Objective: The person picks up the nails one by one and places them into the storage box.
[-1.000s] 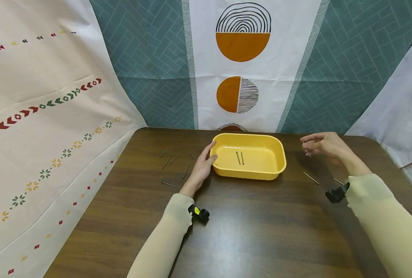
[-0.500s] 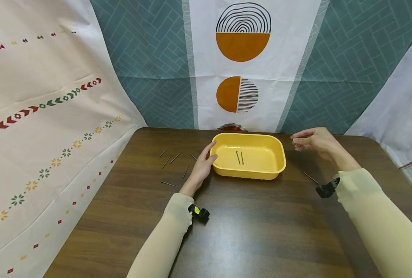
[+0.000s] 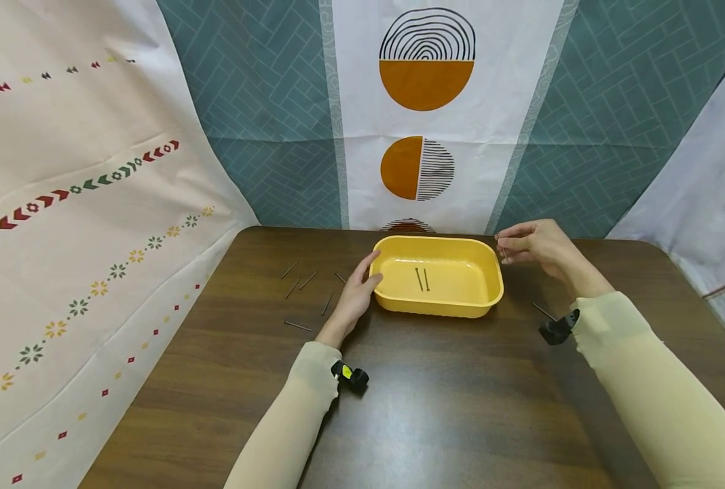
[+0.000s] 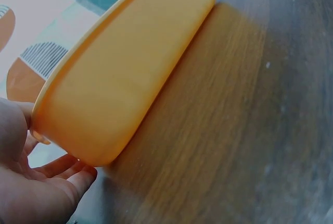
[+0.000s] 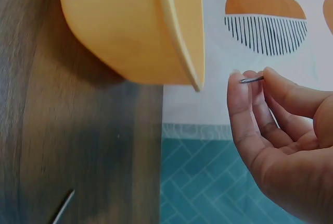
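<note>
A yellow plastic basin (image 3: 438, 305) stands near the table's far edge, with two nails (image 3: 426, 280) lying on its floor. My left hand (image 3: 351, 299) grips its left end; in the left wrist view the hand (image 4: 36, 187) has one digit at the rim and other fingertips against the lower wall. Just beyond the basin's right end, my right hand (image 3: 546, 248) is raised above the table. Between its thumb and fingertips it pinches a thin nail (image 5: 252, 79), apart from the basin. Part of that nail is hidden by the fingers.
Several loose nails (image 3: 298, 326) lie on the brown wooden table (image 3: 423, 394) left of the basin. Another nail (image 3: 543, 312) lies to its right, beside the right wrist's camera (image 3: 559, 328). Patterned cloth (image 3: 271, 176) hangs behind the table.
My right hand has moved left and slightly away from me, bringing the pinched nail close to the basin's right end. The left hand and basin have stayed put.
</note>
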`<move>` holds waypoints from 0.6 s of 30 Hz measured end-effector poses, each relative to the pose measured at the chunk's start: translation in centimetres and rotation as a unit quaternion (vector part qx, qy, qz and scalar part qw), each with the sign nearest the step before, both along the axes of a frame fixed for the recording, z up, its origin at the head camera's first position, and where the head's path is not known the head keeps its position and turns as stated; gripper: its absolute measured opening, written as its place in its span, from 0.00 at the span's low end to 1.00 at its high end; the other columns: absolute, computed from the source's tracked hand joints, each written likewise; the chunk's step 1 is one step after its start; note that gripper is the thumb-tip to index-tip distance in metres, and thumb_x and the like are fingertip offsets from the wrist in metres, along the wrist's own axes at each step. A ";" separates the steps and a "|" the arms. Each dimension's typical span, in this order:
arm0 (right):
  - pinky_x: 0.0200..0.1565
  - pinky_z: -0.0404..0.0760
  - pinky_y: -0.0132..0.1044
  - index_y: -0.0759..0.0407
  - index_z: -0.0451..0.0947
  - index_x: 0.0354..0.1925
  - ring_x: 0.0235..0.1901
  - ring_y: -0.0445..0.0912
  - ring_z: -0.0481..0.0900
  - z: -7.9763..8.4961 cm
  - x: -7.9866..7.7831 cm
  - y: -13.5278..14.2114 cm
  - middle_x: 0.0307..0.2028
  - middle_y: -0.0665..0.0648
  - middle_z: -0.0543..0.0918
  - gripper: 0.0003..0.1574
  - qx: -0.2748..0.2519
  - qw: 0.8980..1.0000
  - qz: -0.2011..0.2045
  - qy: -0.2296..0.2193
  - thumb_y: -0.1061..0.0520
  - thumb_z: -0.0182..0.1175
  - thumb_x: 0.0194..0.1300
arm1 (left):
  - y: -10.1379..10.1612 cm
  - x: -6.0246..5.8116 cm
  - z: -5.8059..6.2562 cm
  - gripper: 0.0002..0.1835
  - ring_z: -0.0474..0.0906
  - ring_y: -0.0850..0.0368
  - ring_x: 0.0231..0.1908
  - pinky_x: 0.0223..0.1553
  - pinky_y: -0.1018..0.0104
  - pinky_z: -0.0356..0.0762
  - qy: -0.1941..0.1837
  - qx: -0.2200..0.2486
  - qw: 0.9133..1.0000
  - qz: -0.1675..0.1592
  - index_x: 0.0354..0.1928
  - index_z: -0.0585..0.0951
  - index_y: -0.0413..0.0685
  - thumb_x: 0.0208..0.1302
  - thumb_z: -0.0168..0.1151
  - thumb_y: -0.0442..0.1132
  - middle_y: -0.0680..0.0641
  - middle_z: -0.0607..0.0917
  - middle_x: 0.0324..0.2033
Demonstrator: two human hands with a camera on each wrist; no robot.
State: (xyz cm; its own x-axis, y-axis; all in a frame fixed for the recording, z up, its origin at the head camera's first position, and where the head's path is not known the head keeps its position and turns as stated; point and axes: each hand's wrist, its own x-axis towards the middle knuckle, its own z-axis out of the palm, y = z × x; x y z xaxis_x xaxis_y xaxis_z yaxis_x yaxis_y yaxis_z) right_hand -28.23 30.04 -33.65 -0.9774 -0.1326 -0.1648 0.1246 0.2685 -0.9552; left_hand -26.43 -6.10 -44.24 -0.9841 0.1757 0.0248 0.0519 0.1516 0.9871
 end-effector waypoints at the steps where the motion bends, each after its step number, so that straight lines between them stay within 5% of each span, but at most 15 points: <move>1: 0.43 0.89 0.41 0.76 0.77 0.59 0.33 0.44 0.88 0.0 -0.1 -0.2 0.33 0.50 0.88 0.20 0.001 1.000 0.002 -0.003 0.66 0.61 0.75 | 0.0 0.0 0.0 0.29 0.53 0.49 0.79 0.77 0.49 0.54 0.000 0.000 1.000 0.000 0.79 0.66 0.61 0.80 0.53 0.38 0.50 0.60 0.80; 18: 0.43 0.89 0.42 0.80 0.72 0.63 0.32 0.48 0.88 -0.5 -0.7 -4.3 0.33 0.54 0.86 0.25 0.022 0.999 0.007 -0.028 0.64 0.60 0.76 | 0.0 0.0 0.0 0.29 0.52 0.47 0.79 0.77 0.47 0.54 -0.003 0.008 1.000 -0.004 0.79 0.66 0.60 0.81 0.52 0.38 0.49 0.59 0.80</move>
